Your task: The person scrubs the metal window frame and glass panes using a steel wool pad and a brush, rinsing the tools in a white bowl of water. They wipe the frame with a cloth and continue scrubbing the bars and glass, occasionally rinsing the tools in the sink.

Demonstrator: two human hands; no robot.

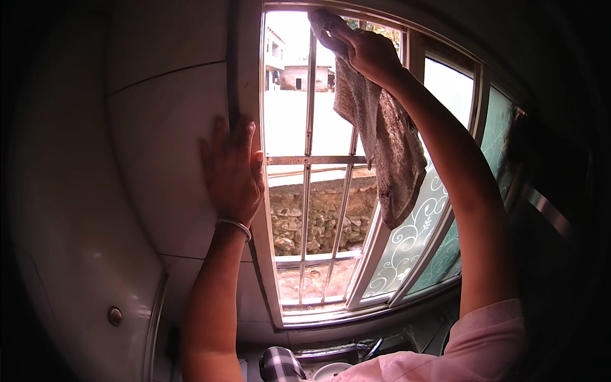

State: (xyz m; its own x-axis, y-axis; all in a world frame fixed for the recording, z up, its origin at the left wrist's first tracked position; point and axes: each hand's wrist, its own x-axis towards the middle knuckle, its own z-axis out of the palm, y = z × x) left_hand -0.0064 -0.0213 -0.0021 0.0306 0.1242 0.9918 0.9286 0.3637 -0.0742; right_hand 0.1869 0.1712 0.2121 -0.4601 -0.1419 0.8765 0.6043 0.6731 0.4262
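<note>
My right hand (372,52) is raised to the top of the window and grips a bunched, soiled brown towel (398,176). Most of the towel hangs down in front of the metal window bars (308,205). Its upper bunch is close to the top rail of the window frame (255,95). My left hand (234,172), with a pale bangle (236,226) at the wrist, is held flat with fingers apart. It lies over the left side of the frame and the tiled wall (191,119), seemingly braced there and slightly blurred.
Sliding frosted panes with white scroll patterns (408,238) stand at the right. Below the sill are a tap (374,348), a white bowl (331,371) and a checked fabric item (281,365). Outside, a stone wall (324,215) and buildings (305,79) show through the bars.
</note>
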